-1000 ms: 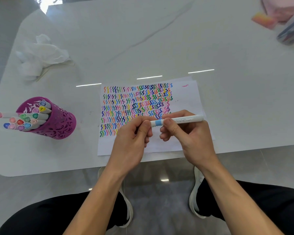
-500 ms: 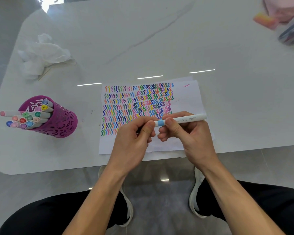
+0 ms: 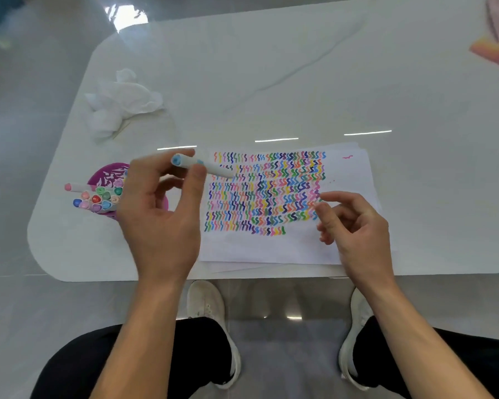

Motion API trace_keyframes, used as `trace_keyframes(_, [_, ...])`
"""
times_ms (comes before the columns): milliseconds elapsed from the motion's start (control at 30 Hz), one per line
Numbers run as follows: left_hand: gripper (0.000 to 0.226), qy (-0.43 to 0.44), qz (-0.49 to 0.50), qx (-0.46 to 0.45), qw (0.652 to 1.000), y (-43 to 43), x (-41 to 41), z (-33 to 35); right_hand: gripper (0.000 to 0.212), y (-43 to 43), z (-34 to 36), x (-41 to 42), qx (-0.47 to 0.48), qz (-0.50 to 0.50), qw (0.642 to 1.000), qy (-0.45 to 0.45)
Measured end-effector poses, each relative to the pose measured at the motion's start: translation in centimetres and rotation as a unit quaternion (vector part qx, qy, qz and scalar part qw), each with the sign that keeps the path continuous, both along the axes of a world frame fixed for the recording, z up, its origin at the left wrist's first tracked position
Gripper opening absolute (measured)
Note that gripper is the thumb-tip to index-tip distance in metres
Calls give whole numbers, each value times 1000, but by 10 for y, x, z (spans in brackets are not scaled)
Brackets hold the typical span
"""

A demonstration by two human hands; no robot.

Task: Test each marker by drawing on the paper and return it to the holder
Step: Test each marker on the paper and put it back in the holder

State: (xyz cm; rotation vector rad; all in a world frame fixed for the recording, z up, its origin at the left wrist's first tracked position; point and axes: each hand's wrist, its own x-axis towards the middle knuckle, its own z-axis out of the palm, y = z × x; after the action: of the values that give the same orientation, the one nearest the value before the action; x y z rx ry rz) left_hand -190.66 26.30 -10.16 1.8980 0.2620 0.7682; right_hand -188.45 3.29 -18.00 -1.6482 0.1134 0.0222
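Leftmost, near the left edge of the paper (image 3: pixel 271 249), the purple holder (image 3: pixel 110 175) carries a cluster of capped markers (image 3: pixel 95 198) and is partly hidden behind the left hand (image 3: pixel 162 214). That hand pinches a blue-capped marker (image 3: pixel 186 161) between thumb and fingers, its far end reaching over the paper's upper left corner. Over the paper's right edge the right hand (image 3: pixel 355 223) hovers, fingers loosely curled, holding nothing.

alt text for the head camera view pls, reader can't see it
A person's left hand holds a light-blue marker near a purple holder of markers, while the right hand hovers empty over paper filled with coloured squiggles on a white table.
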Motion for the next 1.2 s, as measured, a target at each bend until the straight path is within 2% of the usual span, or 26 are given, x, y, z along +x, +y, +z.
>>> trace_keyframes(100, [15,-57,80,83,992,20,-5,8,17,0,0,-1,-11,-3,1000,-9])
trace_keyframes(200, [28,-71,141,124,980,42,-9,10,18,1,0,-3,-16,-5,1000,-13])
trace_keyframes(333, [36,-56,174,144,973,56,-11,8,24,4,1,-4,-13,-7,1000,-19])
trace_keyframes(500, [36,-73,195,154,966,63,-15,5,17,4,0,-3,-11,-14,999,-27])
trace_keyframes(633, [35,-31,200,176,963,62,-14,1,15,5,-1,-3,-12,-13,999,-28])
trace_keyframes(833, [36,106,190,201,955,60,-13,-6,13,6,-1,-3,-7,-13,1000,-27])
trace_keyframes(1200, [39,178,181,303,919,67,-6,-23,10,4,-3,-3,-19,-4,1000,-15])
